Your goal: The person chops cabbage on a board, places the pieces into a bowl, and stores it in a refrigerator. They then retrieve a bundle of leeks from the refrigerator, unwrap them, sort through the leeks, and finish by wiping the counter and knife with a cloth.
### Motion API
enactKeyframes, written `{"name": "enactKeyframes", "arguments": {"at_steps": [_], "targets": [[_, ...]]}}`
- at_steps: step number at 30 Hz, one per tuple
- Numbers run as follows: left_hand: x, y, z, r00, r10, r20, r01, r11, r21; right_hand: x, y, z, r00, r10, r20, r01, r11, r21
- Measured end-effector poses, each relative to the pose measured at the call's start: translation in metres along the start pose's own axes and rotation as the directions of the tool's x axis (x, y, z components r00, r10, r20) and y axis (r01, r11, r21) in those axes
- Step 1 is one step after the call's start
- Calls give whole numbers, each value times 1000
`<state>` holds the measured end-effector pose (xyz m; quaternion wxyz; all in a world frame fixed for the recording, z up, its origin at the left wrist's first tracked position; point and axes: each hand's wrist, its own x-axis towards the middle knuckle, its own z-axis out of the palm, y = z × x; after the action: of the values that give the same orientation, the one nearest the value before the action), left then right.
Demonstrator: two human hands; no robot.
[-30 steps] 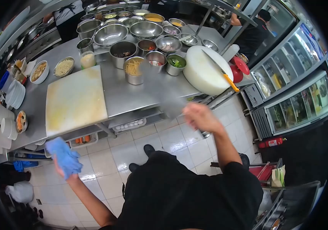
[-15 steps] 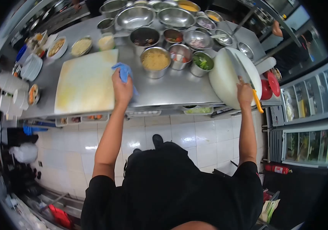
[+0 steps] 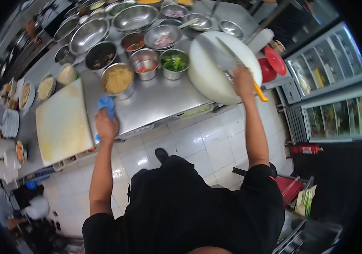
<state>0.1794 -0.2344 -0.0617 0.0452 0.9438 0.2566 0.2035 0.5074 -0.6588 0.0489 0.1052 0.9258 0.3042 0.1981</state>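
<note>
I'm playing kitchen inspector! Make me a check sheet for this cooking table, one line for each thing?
Surface: steel counter, carrying two boards and many bowls.
Job's things: blue cloth at the counter edge; round board with a knife on it.
Clutter: long board, noodles bowl, greens bowl, plates, red lid.
Hands: left hand grips the cloth; right hand lies over the knife, grip unclear.
Cables: nothing seen.
Surroundings: tiled floor, glass-door fridges, extinguisher.
</note>
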Motion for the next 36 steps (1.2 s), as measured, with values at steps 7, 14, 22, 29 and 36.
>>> {"name": "enactKeyframes", "arguments": {"at_steps": [7, 14, 22, 29, 36], "targets": [[-11, 88, -4, 994, -67, 84, 75, 993, -95, -29, 66, 6, 905, 377, 197, -418, 874, 248], [-13, 161, 3, 979, 137, 150, -103, 972, -211, -30, 80, 12, 921, 332, 205, -389, 747, 539], [-9, 238, 67, 747, 664, 39, -276, 363, -890, -54, 110, 7, 900, 394, 189, -428, 708, 562], [23, 191, -1, 768, 577, 279, -279, 693, -664, -40, 27, -112, 977, 198, 79, -150, 375, 915], [-19, 88, -27, 791, 612, 15, -509, 671, -539, 37, -182, -188, 930, -367, -12, 112, 252, 961]]}}
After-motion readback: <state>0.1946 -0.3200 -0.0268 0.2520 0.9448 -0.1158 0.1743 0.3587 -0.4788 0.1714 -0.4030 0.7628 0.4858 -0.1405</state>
